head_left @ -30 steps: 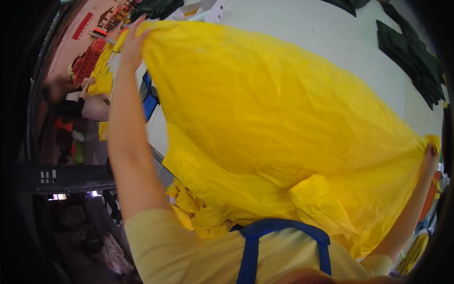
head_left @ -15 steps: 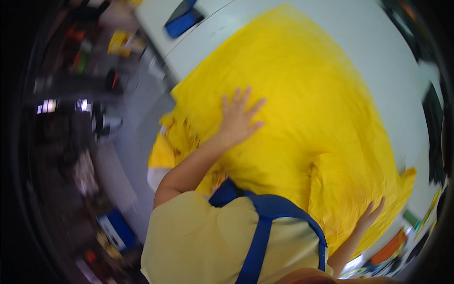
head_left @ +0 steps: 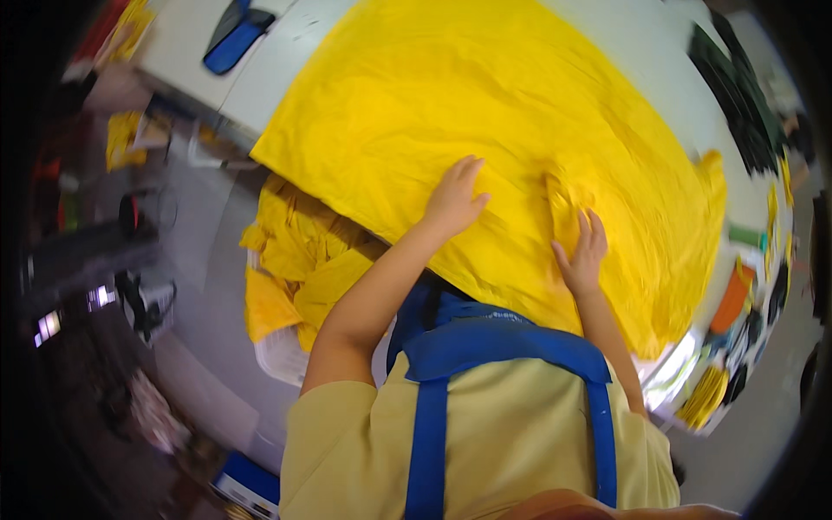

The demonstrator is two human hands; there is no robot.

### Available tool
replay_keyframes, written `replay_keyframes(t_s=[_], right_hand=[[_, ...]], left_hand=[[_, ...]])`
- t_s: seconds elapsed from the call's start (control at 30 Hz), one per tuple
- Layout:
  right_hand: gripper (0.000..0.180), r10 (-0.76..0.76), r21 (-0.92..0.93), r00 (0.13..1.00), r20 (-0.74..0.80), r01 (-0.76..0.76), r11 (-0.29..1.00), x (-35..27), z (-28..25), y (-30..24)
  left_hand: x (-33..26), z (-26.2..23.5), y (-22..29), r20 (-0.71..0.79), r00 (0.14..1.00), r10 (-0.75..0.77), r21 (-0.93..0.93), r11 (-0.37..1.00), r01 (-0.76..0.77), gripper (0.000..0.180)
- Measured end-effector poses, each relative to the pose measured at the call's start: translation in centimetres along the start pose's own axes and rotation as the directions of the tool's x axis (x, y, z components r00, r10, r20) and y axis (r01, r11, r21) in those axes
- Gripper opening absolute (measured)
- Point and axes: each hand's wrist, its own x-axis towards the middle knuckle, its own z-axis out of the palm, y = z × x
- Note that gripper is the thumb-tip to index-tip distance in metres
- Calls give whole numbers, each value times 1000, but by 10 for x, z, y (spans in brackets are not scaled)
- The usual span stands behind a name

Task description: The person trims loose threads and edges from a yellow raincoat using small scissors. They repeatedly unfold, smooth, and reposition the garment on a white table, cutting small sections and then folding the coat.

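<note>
A large yellow fabric piece [head_left: 416, 104], wrinkled and thin like raincoat cloth, is spread over the white table, its near edge at my waist. My left hand [head_left: 457, 199] lies on it near the middle, fingers stretched out, holding nothing I can see. Just to the right, my right hand [head_left: 582, 256] rests with thumb and fingers apart beside a raised, sleeve-like fold [head_left: 565, 195] in the cloth. A narrow flap [head_left: 712, 178] of the same yellow cloth sticks out at the far right.
Left of me, a white basket [head_left: 282, 357] holds crumpled yellow cloth [head_left: 316, 243]. A blue object [head_left: 234, 42] lies on the white table [head_left: 186, 52] at the far left. Dark green cloth [head_left: 732, 95] lies at the right, with orange [head_left: 733, 299] and yellow pieces [head_left: 704, 397] nearer.
My right hand has moved left and farther in over the cloth, close to my left hand. My left hand's fingers have drawn closer together. The view has shifted, showing more of the basket.
</note>
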Motion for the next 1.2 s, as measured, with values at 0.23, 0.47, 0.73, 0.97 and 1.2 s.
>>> replay_keyframes(t_s=[0.23,0.47,0.73,0.97,1.2], right_hand=[[68,296,503,953,-69,-224,835,32,-15,-30],[58,617,868,777,126,-387,310,13,-115,-51],[30,596,733,798,-87,-353,581,-24,-145,-74],[28,625,941,776,88,-270,204,-38,-145,-56],[25,679,967,730,73,-218,131,-42,-141,-67]], left_hand=[[65,68,75,371,923,-102,-601,731,322,42],[-26,39,155,-245,503,829,14,522,-853,19],[-83,33,167,-135,350,927,117,365,-924,22],[-94,20,164,-95,472,876,148,481,-864,28],[-104,15,150,-72,625,778,-41,623,-781,27]])
